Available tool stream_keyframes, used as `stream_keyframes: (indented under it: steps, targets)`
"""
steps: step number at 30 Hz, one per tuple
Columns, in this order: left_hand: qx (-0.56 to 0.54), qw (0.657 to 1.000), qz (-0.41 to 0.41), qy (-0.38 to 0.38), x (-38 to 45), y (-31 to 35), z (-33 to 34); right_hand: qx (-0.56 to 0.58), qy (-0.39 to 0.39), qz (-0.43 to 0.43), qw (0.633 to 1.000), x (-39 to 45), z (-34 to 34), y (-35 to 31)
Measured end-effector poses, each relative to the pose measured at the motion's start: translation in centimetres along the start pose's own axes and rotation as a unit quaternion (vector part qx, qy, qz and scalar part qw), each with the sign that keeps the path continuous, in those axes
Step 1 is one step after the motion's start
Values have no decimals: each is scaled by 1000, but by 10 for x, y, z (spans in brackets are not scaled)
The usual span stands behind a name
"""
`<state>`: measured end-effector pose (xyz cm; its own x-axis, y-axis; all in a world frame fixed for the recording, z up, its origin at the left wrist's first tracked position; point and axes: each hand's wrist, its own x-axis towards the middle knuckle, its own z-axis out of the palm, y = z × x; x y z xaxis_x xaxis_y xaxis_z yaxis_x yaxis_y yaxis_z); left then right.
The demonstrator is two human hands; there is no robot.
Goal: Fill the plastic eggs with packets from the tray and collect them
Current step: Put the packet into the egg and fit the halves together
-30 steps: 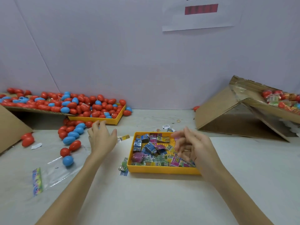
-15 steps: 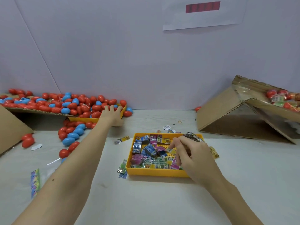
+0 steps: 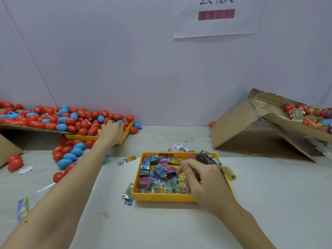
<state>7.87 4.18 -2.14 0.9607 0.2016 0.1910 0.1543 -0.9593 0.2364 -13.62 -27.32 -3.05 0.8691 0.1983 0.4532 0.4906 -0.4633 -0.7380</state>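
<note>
Your left hand (image 3: 111, 131) reached to ten o'clock, fingers resting on the heap of red and blue eggs (image 3: 68, 121); whether it gripped one, you couldn't tell. Your right hand (image 3: 203, 178) sat curled over the yellow tray (image 3: 161, 198) at six o'clock, fingers dipped among the packets (image 3: 158, 174), grasp hidden.

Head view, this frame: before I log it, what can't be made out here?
- Left hand: its fingertips sink among the plastic eggs, so a grip on one cannot be confirmed.
- Right hand: its palm side faces away over the packet tray; what it pinches is hidden.
- Packets: the print is too small to read.
- Cardboard box of filled eggs: cut off by the right edge.
- Wall sign: cut off by the top edge.
</note>
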Motion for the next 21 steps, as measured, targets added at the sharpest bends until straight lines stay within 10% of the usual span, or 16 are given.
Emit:
stream_keyframes:
  steps: [7,13,21]
  targets:
    - [-48,970,136,195,-75,25,-25,-1,7,0,1000,1,0,3]
    - [-479,867,135,9,-190,74,-34,-44,52,6,998,3,0,3]
    - [-425,866,261,-24,-228,82,-30,-158,-12,-36,987,4,-3,-2]
